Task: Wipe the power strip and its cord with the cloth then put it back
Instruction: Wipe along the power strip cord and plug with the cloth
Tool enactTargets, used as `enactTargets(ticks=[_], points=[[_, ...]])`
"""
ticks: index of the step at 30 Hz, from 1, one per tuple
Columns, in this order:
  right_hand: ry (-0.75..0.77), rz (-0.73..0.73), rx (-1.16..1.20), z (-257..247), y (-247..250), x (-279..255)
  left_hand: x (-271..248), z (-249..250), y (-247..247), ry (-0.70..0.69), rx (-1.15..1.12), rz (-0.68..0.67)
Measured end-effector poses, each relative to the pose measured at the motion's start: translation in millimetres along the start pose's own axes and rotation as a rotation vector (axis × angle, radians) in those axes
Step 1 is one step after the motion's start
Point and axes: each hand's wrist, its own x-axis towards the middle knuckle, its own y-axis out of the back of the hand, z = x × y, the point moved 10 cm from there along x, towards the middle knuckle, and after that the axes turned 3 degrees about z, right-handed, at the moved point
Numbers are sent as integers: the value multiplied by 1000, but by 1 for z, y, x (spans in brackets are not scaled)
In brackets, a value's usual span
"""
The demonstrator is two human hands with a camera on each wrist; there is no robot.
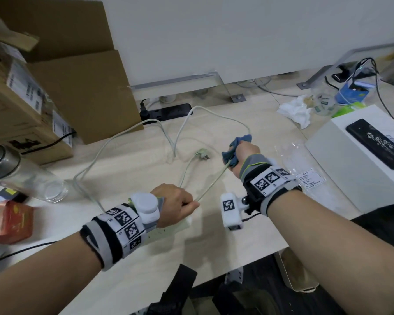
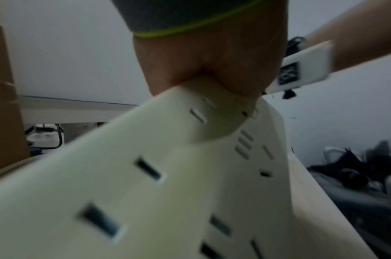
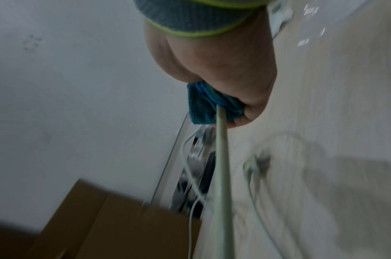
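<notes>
A white power strip [image 2: 145, 184] lies tilted under my left wrist; only a sliver of the power strip [image 1: 171, 230] shows in the head view. My left hand [image 1: 187, 205] grips its cord end. The pale cord [image 1: 210, 185] runs taut up to my right hand [image 1: 243, 153], which grips a blue cloth [image 1: 231, 155] wrapped round the cord. In the right wrist view the cloth [image 3: 203, 105] bunches in the fist and the cord [image 3: 221, 166] leaves below it. Beyond the cloth the cord loops over the desk to its plug [image 1: 201, 153], which lies loose on the desk.
Cardboard boxes [image 1: 77, 76] stand at the left. A glass bottle [image 1: 27, 176] lies beside a red box [image 1: 7, 219]. A black power strip [image 1: 168, 111] sits at the back. At the right are a crumpled tissue [image 1: 296, 110], a plastic bag [image 1: 305, 169] and a white box [image 1: 341, 169] bearing a phone [image 1: 375, 144].
</notes>
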Motion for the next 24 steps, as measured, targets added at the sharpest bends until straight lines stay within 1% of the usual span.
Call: enactTargets(ticks=[1, 4, 6, 8, 11, 12, 14, 17, 19, 22, 24], points=[[6, -6, 34, -5, 2, 6, -4, -3, -1, -3, -13, -3], [37, -35, 158, -13, 3, 9, -4, -16, 2, 29, -48, 43], [62, -67, 150, -12, -4, 3, 1, -17, 3, 48, -34, 50], [63, -94, 76, 3, -14, -9, 10, -15, 10, 76, -48, 93], [78, -133, -148, 41, -35, -33, 29, -14, 27, 131, -78, 189], [87, -160, -195, 50, -40, -40, 35, -11, 30, 143, -64, 200], [100, -185, -252, 55, -44, -45, 41, -4, 31, 144, 5, 183], [89, -162, -315, 46, -40, -33, 40, 3, 34, 116, 69, 171], [67, -131, -329, 44, -38, -22, 37, 7, 35, 69, 87, 143], [67, -58, -252, 29, -29, -6, 26, 14, 24, -16, 145, 38], [63, -24, -203, 21, -23, 6, 15, 12, 16, -49, 141, -4]])
